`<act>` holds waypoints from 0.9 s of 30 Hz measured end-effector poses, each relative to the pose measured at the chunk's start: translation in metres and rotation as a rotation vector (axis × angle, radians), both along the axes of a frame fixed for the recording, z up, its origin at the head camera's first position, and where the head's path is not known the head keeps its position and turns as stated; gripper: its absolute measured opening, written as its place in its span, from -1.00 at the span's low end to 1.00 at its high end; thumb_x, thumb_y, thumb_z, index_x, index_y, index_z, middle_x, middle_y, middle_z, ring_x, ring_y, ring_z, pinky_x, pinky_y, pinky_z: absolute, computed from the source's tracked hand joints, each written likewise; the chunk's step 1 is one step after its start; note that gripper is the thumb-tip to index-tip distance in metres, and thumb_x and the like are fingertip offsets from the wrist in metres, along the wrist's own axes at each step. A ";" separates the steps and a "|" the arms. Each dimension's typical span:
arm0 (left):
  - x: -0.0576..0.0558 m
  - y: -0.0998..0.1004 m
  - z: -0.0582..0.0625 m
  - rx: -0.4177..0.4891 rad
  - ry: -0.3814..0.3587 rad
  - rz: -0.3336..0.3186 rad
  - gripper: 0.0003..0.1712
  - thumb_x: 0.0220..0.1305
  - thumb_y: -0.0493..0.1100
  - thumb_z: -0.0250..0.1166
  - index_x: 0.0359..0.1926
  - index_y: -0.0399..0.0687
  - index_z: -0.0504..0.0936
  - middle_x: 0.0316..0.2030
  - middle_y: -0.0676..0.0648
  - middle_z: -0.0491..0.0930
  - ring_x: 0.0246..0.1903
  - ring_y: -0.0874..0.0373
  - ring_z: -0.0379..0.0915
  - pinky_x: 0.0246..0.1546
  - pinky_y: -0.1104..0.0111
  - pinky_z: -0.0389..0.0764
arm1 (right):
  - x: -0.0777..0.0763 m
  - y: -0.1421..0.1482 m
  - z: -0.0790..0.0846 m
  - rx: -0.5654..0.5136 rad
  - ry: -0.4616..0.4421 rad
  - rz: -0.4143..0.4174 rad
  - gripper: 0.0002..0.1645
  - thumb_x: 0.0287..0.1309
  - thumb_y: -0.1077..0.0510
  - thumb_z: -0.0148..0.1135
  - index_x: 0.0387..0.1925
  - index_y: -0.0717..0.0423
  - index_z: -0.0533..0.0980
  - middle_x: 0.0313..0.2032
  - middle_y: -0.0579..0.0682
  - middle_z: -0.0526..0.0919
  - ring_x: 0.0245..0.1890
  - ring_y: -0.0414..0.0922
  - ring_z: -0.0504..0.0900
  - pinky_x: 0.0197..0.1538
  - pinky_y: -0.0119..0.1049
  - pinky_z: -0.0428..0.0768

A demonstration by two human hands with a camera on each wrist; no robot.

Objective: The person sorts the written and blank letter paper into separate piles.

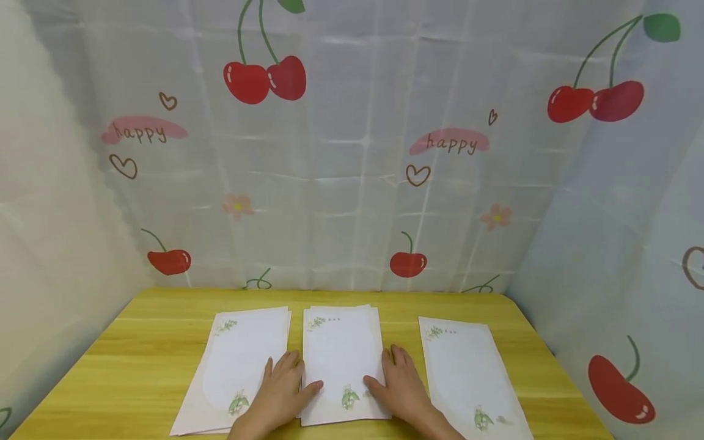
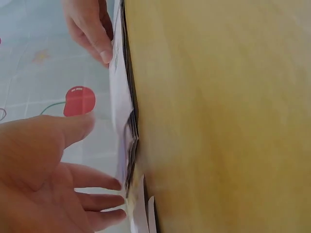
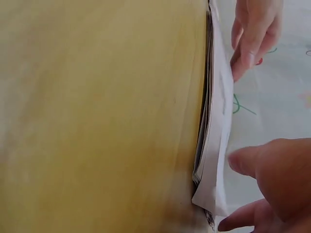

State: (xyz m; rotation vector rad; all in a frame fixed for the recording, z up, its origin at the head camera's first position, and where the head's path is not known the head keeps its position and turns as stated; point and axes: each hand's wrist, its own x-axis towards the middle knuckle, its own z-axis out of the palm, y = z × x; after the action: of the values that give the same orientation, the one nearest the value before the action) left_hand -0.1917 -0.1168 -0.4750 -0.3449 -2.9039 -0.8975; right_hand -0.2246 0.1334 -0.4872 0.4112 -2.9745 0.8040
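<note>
At the left of the yellow wood-grain table (image 1: 110, 373), a pile of pale, rectangular paper sheets with green plant prints (image 1: 247, 351) is found lying flat; sheet edges are exposed along its right and lower sides, so it is judged not fully squared.

Next, the bare left hand (image 1: 280, 388) is held between that pile and the middle one. Its fingers are extended, its thumb is spread towards the middle pile's left edge, and nothing is seen to be gripped.

At the centre, the middle pile of matching white printed paper (image 1: 341, 354) is flanked by both hands. Several layers are shown by the wrist views, with edges out of line; the stacking is judged largely done, the evening of edges incomplete.

On its right edge, the bare right hand (image 1: 404, 385) is placed with loosely extended fingers, the thumb over the lower right part; no pinch is seen, and firm pressure cannot be confirmed.

Farthest right, a separate white printed paper rectangle (image 1: 467, 366) is left untouched, lying askew; whether one sheet or several cannot be told.
</note>
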 end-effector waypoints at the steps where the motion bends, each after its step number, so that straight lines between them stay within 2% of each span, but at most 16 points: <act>1: 0.000 0.000 0.000 0.030 0.002 -0.007 -0.30 0.30 0.09 0.33 0.06 -0.56 0.55 0.21 -0.51 0.38 0.29 -0.42 0.18 0.22 -0.42 -0.06 | 0.000 0.000 0.000 -0.016 0.009 -0.002 -0.15 0.24 -0.09 0.32 0.24 0.54 0.35 0.29 0.47 0.27 0.34 0.37 0.19 0.33 0.23 0.21; 4: -0.001 -0.002 0.003 0.133 -0.012 -0.026 -0.28 0.35 0.03 0.30 0.18 -0.59 0.44 0.22 -0.50 0.37 0.26 -0.42 0.23 0.21 -0.35 0.12 | -0.001 0.001 0.001 -0.103 0.045 -0.001 -0.26 0.27 0.01 0.30 0.22 0.55 0.38 0.24 0.45 0.35 0.29 0.37 0.27 0.28 0.22 0.29; 8: -0.001 -0.004 0.005 0.228 -0.015 -0.046 -0.36 0.37 -0.05 0.29 0.19 -0.56 0.44 0.14 -0.42 0.46 0.14 -0.36 0.38 0.09 -0.19 0.41 | -0.001 0.002 0.004 -0.287 0.076 0.006 -0.45 0.26 0.18 0.30 0.14 0.52 0.47 0.10 0.38 0.50 0.14 0.32 0.45 0.15 0.18 0.44; 13: -0.004 -0.006 0.004 0.388 0.000 -0.062 -0.51 0.32 -0.23 0.32 0.13 -0.55 0.50 -0.11 -0.22 0.61 -0.15 -0.08 0.57 -0.17 0.21 0.65 | -0.003 0.002 0.007 -0.494 0.035 -0.042 -0.57 0.23 0.33 0.27 0.10 0.48 0.51 -0.08 0.21 0.63 -0.16 0.04 0.61 -0.12 -0.16 0.62; 16: -0.007 -0.006 0.004 0.536 -0.060 -0.057 -0.51 0.28 -0.32 0.32 0.14 -0.58 0.48 -0.17 -0.22 0.62 -0.25 -0.03 0.63 -0.32 0.32 0.68 | -0.004 0.005 0.008 -0.577 0.002 -0.075 -0.58 0.22 0.38 0.23 0.10 0.48 0.51 -0.16 0.17 0.65 -0.27 -0.07 0.59 -0.26 -0.31 0.60; 21: -0.013 0.003 0.001 0.728 -0.143 -0.021 -0.51 0.20 -0.44 0.33 0.13 -0.61 0.47 -0.21 -0.25 0.62 -0.33 -0.05 0.68 -0.41 0.30 0.69 | -0.005 0.019 0.013 -0.620 -0.005 -0.121 -0.59 0.18 0.40 0.26 0.08 0.46 0.54 -0.22 0.11 0.67 -0.34 -0.10 0.60 -0.32 -0.35 0.59; 27: -0.018 0.030 -0.004 0.832 -0.142 -0.012 -0.51 0.11 -0.50 0.34 0.10 -0.60 0.50 -0.26 -0.22 0.65 -0.40 0.00 0.67 -0.42 0.29 0.69 | -0.003 0.048 0.018 -0.637 -0.010 -0.240 -0.54 0.13 0.39 0.33 0.10 0.38 0.55 -0.27 0.05 0.67 -0.33 -0.12 0.59 -0.31 -0.39 0.57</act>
State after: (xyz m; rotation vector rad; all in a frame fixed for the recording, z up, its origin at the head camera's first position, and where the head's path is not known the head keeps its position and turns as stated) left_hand -0.2097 -0.0863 -0.4792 -0.2219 -2.3300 -2.0468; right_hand -0.2273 0.1810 -0.4689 0.0165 -2.4981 1.6166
